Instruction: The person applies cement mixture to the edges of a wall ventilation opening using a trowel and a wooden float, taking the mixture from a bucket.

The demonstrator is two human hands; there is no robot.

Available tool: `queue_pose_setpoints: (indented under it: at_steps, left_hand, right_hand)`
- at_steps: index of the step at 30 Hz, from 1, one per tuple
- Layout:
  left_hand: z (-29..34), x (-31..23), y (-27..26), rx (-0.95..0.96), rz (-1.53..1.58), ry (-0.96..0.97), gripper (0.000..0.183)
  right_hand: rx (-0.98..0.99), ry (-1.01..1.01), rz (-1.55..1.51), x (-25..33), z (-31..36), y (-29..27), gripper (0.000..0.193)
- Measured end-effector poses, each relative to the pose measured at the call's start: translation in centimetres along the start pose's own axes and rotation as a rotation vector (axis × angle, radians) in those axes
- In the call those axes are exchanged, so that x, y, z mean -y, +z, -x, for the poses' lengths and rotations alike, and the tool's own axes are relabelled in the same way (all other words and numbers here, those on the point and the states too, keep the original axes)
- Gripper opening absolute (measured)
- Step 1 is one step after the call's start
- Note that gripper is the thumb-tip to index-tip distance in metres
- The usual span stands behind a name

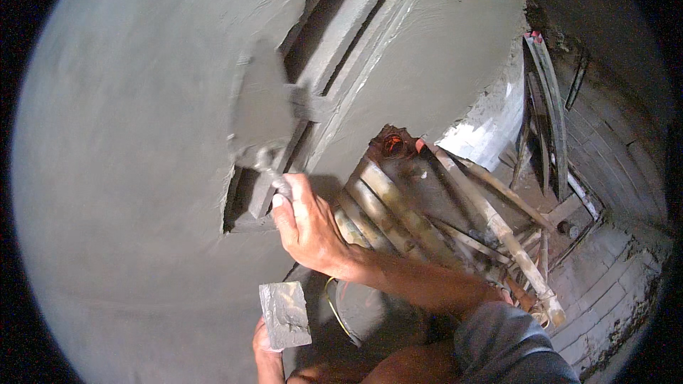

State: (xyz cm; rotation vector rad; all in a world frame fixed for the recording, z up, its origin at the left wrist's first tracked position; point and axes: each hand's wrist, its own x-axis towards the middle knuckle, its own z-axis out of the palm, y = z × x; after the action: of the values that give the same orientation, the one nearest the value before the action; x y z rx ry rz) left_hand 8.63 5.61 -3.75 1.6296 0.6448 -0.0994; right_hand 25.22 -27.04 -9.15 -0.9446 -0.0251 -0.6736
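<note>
My right hand [309,227] is closed round the handle of a mortar-coated trowel [263,99]. The trowel's pointed blade lies over the left edge of a slatted vent opening [341,35] in a wall covered with smooth grey plaster [135,142]. Lower down, my left hand [265,338] grips a small rectangular board [286,313] smeared with wet mortar. Most of the left hand's fingers are hidden behind that board. The two hands are apart, with the right one higher and nearer the vent.
Below my right forearm stands a bucket [370,316] with a yellowish handle. Bamboo poles [398,206] lean close to the wall on the right, with more poles and sticks [498,224] behind. Curved strips [551,114] stand farther right, beside a brick wall [605,284].
</note>
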Motion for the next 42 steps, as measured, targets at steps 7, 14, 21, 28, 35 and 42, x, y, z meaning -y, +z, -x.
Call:
queue_pose_setpoints:
  at_steps: [7, 14, 21, 28, 35, 42]
  left_hand:
    - [0.9, -0.3, 0.4, -0.020, 0.106, 0.027, 0.042]
    - [-0.3, 0.2, -1.1, 0.046, -0.140, 0.072, 0.045]
    - [0.0, 0.4, -2.0, -0.024, -0.050, 0.027, 0.042]
    - [-0.3, 0.5, -2.4, 0.049, -0.006, 0.046, 0.044]
    - [0.6, 0.1, -1.4, 0.052, -0.121, 0.076, 0.048]
    - [0.1, 0.2, -1.7, 0.002, -0.114, 0.084, 0.048]
  right_hand:
    - [-0.101, -0.023, 0.212, -2.0, -3.1, 1.1, 0.022]
    - [0.298, -0.169, 0.004, 1.4, -2.1, 2.6, 0.021]
    - [0.070, 0.417, -0.829, -2.3, 0.3, 0.2, 0.034]
    - [0.135, 0.409, -0.924, -0.2, -0.9, 1.9, 0.034]
    - [0.088, 0.472, -0.957, -1.1, -0.4, 1.6, 0.032]
    - [0.204, 0.463, -0.936, -2.0, -0.2, 3.3, 0.034]
